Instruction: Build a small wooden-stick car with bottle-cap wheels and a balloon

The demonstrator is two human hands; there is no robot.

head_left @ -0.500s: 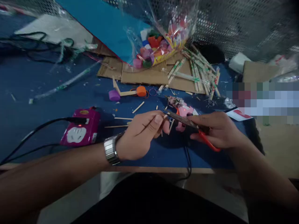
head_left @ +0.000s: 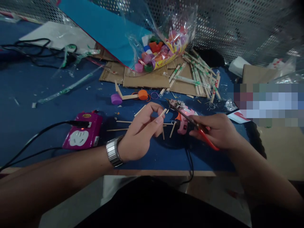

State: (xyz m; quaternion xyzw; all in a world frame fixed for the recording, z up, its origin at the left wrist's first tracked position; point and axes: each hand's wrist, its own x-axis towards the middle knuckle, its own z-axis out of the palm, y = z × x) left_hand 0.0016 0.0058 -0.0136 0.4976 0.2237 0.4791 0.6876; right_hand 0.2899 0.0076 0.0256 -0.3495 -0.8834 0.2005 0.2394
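My left hand (head_left: 139,136), with a metal watch on its wrist, pinches a short piece of wooden stick (head_left: 163,113) between thumb and fingers. My right hand (head_left: 222,131) grips a pair of scissors (head_left: 206,138) by the orange-red handle. Their dark blades point up and left, a little apart from the stick. Beneath and behind the blades lies a pink glue gun (head_left: 182,125), partly covered, with grey residue about its nozzle end. Cut stick pieces (head_left: 173,129) lie on the blue tabletop between my hands.
A purple power box (head_left: 95,122) with plugged-in cables sits at left. Behind are two bottle caps joined by sticks (head_left: 130,97), cardboard (head_left: 144,80), a plastic bag of coloured caps (head_left: 163,53) and a pile of wrapped chopsticks (head_left: 201,76). A mesh partition (head_left: 225,31) stands behind.
The scissors have drawn back slightly from the stick. My left fingers have lifted and turned, so more of the stick piece shows. The view has shifted a little.
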